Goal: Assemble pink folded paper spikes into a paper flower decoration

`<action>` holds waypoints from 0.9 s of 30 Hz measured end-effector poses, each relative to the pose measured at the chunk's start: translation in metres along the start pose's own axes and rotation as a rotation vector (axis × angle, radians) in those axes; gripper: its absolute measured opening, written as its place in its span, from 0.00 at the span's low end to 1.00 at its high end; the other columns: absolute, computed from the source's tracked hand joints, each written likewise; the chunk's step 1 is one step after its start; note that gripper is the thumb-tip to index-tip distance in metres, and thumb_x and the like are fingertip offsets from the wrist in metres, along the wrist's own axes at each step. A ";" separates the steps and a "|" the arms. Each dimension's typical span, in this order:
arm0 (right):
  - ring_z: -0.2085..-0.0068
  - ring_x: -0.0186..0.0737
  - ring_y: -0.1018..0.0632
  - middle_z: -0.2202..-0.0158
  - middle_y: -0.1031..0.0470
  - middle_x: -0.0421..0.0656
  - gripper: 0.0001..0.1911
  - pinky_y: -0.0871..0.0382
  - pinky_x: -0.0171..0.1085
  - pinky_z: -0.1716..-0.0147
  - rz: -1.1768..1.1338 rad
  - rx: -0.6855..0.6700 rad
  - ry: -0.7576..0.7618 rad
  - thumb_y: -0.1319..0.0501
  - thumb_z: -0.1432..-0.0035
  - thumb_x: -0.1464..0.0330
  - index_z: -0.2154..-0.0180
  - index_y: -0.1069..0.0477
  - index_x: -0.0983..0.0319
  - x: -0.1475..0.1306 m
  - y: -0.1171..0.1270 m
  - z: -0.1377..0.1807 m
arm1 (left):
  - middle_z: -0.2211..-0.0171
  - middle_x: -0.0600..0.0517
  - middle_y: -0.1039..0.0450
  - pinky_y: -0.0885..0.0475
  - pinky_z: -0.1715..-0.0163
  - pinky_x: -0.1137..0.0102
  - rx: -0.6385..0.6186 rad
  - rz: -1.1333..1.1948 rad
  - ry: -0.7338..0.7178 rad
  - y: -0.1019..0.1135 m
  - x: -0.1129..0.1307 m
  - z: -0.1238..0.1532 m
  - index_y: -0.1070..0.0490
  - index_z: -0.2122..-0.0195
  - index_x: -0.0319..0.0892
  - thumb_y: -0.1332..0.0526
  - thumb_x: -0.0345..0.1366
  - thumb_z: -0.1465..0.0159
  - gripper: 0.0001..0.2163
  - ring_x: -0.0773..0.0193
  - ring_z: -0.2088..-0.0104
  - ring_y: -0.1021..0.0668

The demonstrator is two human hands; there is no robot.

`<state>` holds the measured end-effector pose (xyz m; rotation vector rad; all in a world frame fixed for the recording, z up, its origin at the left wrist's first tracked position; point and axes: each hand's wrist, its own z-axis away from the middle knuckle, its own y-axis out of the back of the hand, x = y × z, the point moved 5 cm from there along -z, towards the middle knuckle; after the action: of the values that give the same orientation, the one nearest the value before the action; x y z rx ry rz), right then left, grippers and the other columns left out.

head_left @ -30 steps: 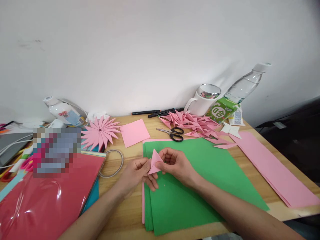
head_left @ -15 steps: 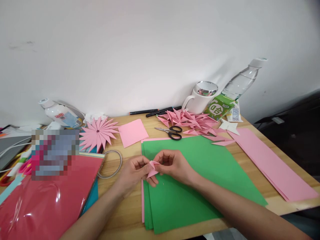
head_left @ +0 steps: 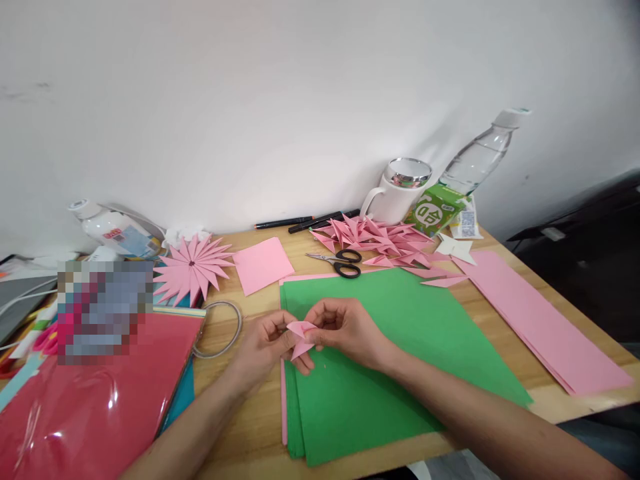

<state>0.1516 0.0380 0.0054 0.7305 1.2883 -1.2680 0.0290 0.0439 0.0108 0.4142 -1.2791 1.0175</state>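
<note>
Roughly, pink paper piece (head_left: pixel 301 337) points down-left.

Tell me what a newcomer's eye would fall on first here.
The two hands at the centre: the left hand and right hand together pinch a small folded pink paper above a stack of green sheets. Next come the pink paper flower at the back left and the pile of folded pink pieces beside the scissors at the back.

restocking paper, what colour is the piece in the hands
Pink; the folded paper piece shows best in the head view.
</note>
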 end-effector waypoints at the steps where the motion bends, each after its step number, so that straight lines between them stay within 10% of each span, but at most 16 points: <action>1: 0.79 0.27 0.30 0.79 0.29 0.37 0.18 0.36 0.30 0.77 -0.007 -0.006 -0.004 0.30 0.62 0.61 0.74 0.32 0.66 0.001 0.000 0.000 | 0.80 0.48 0.26 0.28 0.80 0.72 -0.007 0.001 -0.001 -0.001 0.000 0.000 0.34 0.70 0.35 0.37 0.42 0.44 0.13 0.64 0.80 0.24; 13: 0.80 0.25 0.31 0.79 0.29 0.35 0.17 0.37 0.28 0.78 -0.048 0.141 0.004 0.28 0.67 0.66 0.75 0.31 0.66 -0.006 0.011 -0.006 | 0.81 0.54 0.30 0.36 0.90 0.79 0.063 0.116 0.194 -0.002 -0.009 0.000 0.36 0.73 0.37 0.38 0.44 0.44 0.14 0.71 0.86 0.28; 27: 0.79 0.26 0.31 0.78 0.28 0.37 0.18 0.35 0.28 0.79 -0.066 0.158 0.013 0.28 0.67 0.65 0.74 0.31 0.66 -0.002 0.011 -0.006 | 0.88 0.58 0.34 0.42 0.95 0.81 0.149 -0.029 0.077 0.000 -0.002 0.000 0.35 0.77 0.37 0.37 0.40 0.45 0.12 0.75 0.92 0.35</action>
<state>0.1601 0.0465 0.0033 0.8143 1.2413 -1.4327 0.0289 0.0433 0.0085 0.5013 -1.1297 1.0978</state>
